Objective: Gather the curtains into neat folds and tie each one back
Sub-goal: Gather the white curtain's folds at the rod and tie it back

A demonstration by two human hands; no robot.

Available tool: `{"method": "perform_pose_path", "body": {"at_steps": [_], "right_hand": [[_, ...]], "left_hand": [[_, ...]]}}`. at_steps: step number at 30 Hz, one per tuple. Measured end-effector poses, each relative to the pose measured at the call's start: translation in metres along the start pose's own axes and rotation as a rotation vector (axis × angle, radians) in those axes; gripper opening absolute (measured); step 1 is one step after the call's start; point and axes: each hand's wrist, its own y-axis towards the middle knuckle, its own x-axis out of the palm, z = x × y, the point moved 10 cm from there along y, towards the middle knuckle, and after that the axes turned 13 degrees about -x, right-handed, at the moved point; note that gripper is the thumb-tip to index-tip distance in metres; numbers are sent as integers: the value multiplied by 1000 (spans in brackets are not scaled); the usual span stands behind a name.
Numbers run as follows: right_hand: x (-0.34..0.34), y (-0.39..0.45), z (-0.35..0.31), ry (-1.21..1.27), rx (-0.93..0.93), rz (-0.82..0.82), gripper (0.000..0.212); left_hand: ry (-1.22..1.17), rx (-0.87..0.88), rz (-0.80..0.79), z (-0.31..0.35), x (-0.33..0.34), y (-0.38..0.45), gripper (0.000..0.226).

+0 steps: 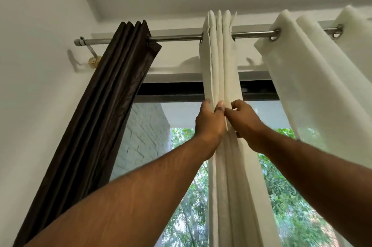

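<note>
Window (281, 186) and rod (181, 37): a metal rod is running across the top of a glazed opening, carrying three eyelet curtains. Far curtain (314, 77), cream and sheer, is hanging to the right in broad, loose waves, not yet gathered. Dark curtain (96, 118), brown and heavier-looking, is hanging at the left end in tight pleats, slanting toward the wall; no tie-back is showing on it in this view. Middle curtain (219, 55), cream, is being worked now: it is hanging between the other two, well apart from each, its eyelets pushed close together and its cloth stacked into narrow vertical folds that are running down out of view at the bottom edge.

The left hand (209, 122) is gripping the left side of this bundle, its thumb lying over the front folds and its fingers going round behind. The right hand (243, 120) is pinching a fold edge on the right side, fingers curled; the two hands are almost touching.

Handling, as judged: the cloth is looking light, soft and limp, so the folds are likely holding only while squeezed and are liable to slide apart once released. The hemmed edges are appearing slightly firmer and are offering the best line to align. A sound hold is probably round the whole stack, working downward from the pleats set by the eyelets.
</note>
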Motion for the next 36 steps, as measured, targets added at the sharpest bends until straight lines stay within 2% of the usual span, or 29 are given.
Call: {"method": "perform_pose_path", "body": {"at_steps": [4, 6, 12, 14, 16, 17, 20, 24, 29, 34, 36], "right_hand": [[7, -43, 6, 78, 10, -20, 38], [6, -72, 15, 171, 60, -20, 30], [15, -174, 57, 431, 244, -103, 30], [13, -205, 74, 537, 342, -50, 39], [8, -214, 81, 630, 379, 36, 37], [6, -228, 85, 649, 408, 73, 36], [5, -248, 90, 655, 365, 150, 22], [-2, -260, 86, 613, 300, 230, 7], [-17, -263, 79, 496, 230, 215, 12], [-29, -273, 67, 284, 150, 139, 21], [-32, -282, 65, 219, 129, 129, 21]], "left_hand": [[-144, -73, -15, -31, -3, -26, 38], [-201, -115, -33, -57, -1, -45, 29], [-271, -183, -183, -125, 14, -127, 17], [-227, -135, -173, -139, 16, -155, 17], [-221, -69, -159, -141, 15, -162, 18], [-222, -93, -156, -149, 19, -171, 19], [-241, -120, -131, -160, 25, -187, 22], [-183, -22, -91, -157, 29, -196, 25], [-187, -33, -89, -168, 28, -199, 20], [-507, -303, -58, -201, 32, -206, 18], [-453, -279, 3, -204, 28, -215, 22]]}}
